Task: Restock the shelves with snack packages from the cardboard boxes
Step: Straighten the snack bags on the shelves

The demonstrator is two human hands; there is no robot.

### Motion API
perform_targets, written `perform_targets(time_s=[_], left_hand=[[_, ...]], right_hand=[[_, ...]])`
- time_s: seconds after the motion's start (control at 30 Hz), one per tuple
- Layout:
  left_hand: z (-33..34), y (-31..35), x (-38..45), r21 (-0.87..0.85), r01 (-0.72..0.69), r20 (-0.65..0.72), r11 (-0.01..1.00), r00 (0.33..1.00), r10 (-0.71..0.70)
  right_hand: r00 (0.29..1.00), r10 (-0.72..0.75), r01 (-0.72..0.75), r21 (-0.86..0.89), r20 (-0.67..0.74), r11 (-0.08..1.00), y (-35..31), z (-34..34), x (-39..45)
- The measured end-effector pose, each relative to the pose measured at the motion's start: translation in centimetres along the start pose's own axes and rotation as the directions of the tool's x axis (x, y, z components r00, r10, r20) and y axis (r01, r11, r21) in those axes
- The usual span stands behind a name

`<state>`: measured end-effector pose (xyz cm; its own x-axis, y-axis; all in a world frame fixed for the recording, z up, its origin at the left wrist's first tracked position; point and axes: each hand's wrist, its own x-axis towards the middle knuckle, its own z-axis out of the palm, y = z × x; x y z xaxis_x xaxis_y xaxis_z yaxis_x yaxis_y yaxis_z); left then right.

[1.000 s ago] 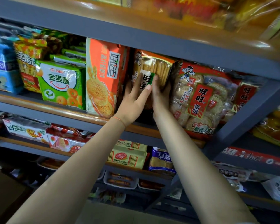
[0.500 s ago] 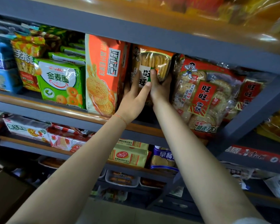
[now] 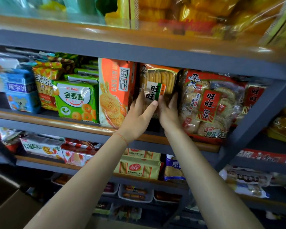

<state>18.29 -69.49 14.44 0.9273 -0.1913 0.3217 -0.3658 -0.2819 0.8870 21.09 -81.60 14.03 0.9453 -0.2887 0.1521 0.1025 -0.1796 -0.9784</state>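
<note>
Grey-painted metal shelving point(image 3: 139, 52) with orange-brown wooden boards fills the view in several tiers, crossed at the right by a diagonal grey brace point(image 3: 257, 113). On the middle tier stands the task item, a clear-fronted pack of golden rice crackers with a white, green and orange label point(image 3: 157, 80), upright between a tall orange biscuit bag point(image 3: 114, 90) on its left and a large red-and-clear bag of round rice cakes point(image 3: 210, 103) on its right, touching both. The left hand point(image 3: 137, 118) lies against the pack's lower front with fingers extended and the thumb across the label; the right hand point(image 3: 168, 111) cups the lower right edge, fingers curled around it. The two hands are close together, nearly touching. Both hands cover the pack's bottom portion. Further left on the same tier are a green ring-biscuit bag point(image 3: 76, 100), a yellow-orange snack bag point(image 3: 45, 83) and a blue cartoon-mouse pack point(image 3: 21, 96). The tier below carries yellow cracker packs point(image 3: 139, 167); lower still, white trays point(image 3: 134, 194). A brown cardboard box point(image 3: 10, 205) sits at lower left. Compared with half a second earlier, the pack stands slightly straighter and deeper in its gap, and the right hand has shifted from the front to the side edge.
</note>
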Motion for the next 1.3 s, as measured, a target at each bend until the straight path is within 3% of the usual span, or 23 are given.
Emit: perform_targets(time_s=[0.1,0.2,0.27,0.33,0.4,0.5,0.63,0.9,1.07,1.3], left_hand=[[-1.9,-0.3,-1.8,0.041,-0.109,-0.147,0.993,0.983,0.114],[-4.7,-1.3,-3.0,0.284,-0.184,-0.416,0.941,0.861,0.294],[-7.0,-2.2,-2.9,0.406,-0.145,-0.484,0.902,0.803,0.347],[-9.3,-3.2,-2.1,0.510,-0.085,-0.468,0.856,0.808,0.359],[-11.2,-4.2,-1.0,0.646,-0.060,-0.369,0.761,0.848,0.380],[-13.1,-5.3,0.2,0.736,-0.040,-0.222,0.676,0.929,0.296],[-14.3,-6.2,1.1,0.786,-0.087,-0.151,0.611,0.933,0.327],[-15.6,-7.8,1.6,0.795,-0.158,-0.179,0.586,0.862,0.474],[-17.8,-9.7,1.6,0.757,-0.033,-0.330,0.652,0.843,0.426],[-18.4,-11.2,1.8,0.782,-0.083,-0.251,0.618,0.865,0.434]], right_hand=[[0.998,-0.052,0.051,-0.016,-0.026,0.999,0.2,-0.1,-3.0],[0.985,-0.144,0.147,0.025,-0.094,0.989,0.0,1.2,-5.0],[0.986,-0.160,0.163,0.041,-0.055,0.986,-0.5,2.8,-5.6],[0.984,-0.176,0.174,0.055,0.032,0.983,-1.3,4.8,-5.6],[0.973,-0.217,0.216,0.022,0.078,0.976,-2.1,6.9,-5.3],[0.964,-0.256,0.260,-0.066,0.073,0.963,-2.8,9.2,-4.3],[0.969,-0.243,0.246,-0.151,0.037,0.957,-3.3,10.5,-3.0],[0.979,-0.203,0.200,-0.137,-0.008,0.970,-3.8,11.5,-3.8],[0.991,-0.111,0.107,-0.050,-0.081,0.993,-4.4,12.4,-3.9],[0.981,-0.091,0.080,-0.070,-0.173,0.994,-3.3,14.0,-3.3]])
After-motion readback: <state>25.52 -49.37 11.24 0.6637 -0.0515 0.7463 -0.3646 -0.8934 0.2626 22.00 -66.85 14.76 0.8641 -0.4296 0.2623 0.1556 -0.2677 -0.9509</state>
